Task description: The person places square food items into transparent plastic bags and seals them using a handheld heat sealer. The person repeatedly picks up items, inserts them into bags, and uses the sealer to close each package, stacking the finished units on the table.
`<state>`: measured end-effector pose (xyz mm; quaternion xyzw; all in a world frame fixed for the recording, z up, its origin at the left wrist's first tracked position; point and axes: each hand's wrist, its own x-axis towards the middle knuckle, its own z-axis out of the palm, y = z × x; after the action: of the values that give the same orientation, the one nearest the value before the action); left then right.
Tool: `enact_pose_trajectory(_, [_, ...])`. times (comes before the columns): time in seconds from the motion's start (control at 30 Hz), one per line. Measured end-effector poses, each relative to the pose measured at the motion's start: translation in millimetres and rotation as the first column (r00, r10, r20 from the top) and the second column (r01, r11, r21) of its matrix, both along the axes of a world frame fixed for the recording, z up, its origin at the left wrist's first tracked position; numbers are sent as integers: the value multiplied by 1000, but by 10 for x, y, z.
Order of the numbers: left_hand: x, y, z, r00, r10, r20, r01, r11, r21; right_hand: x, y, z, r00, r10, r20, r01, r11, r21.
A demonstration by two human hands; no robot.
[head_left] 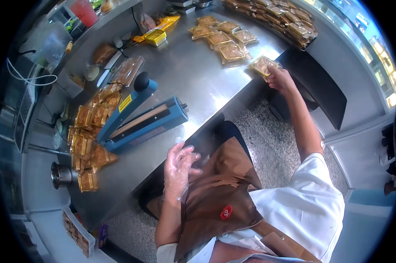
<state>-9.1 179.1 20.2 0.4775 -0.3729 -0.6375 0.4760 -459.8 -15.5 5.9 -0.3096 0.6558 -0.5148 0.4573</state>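
My right hand (278,80) reaches out over the table's right edge. Its thumb and fingers grip a wrapped pastry in a gold tray (262,65), inside clear film. My left hand (178,170), in a clear plastic glove, hovers over my lap near the table's front edge. Its fingers are spread and nothing shows between them. Just beyond it on the steel table stands a blue bag sealer (152,125), its arm with a black knob raised. Several similar wrapped pastries (222,38) lie grouped to the left of my right hand.
Wrapped pastries (85,142) crowd the sealer's left side, and a bigger stack (276,17) fills the far right corner. A gold tray (156,37), a knife (109,68) and a steel cup (61,175) line the left side. A black chair (320,87) stands at right.
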Motion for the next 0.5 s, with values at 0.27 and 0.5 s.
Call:
enact_pose_trajectory(0.27, [424,142,-86,992,123,32,-123,992,-7,-117,-1502,-271,985,25,-173,-16,998,57])
enact_pose_trajectory(0.5, [712,47,-131,962,271,39,-268,961,-66,181,-1859,-280,976,166,-139,-178,981,-78])
